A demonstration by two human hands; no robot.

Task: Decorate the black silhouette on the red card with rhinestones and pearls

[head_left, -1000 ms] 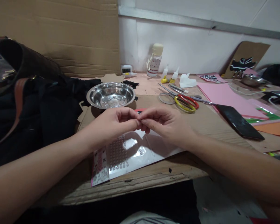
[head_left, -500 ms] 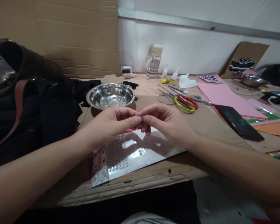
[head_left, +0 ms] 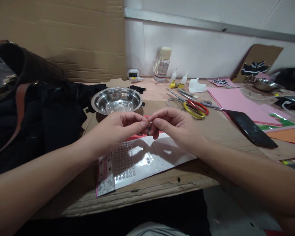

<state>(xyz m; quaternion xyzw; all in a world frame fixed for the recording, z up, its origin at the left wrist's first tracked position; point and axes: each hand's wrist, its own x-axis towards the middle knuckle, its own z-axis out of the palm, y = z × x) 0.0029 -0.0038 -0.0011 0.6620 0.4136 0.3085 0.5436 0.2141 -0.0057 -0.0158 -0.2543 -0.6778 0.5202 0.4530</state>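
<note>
Along the packet (head_left: 142, 169), illegible pink lettering (head_left: 104, 169)

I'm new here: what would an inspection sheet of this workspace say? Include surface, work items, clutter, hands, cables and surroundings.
Surface: worn wooden table, cardboard sheet on top.
Work items: small dark piece, too small to identify; bead sheet below it.
Clutter: metal bowl, scissors, phone and pink paper.
Hands: left hand and right hand, fingertips close together; which one grips the piece is unclear.
Cables: white cable at the right.
Surroundings: white wall behind, cardboard panel at left.
</note>
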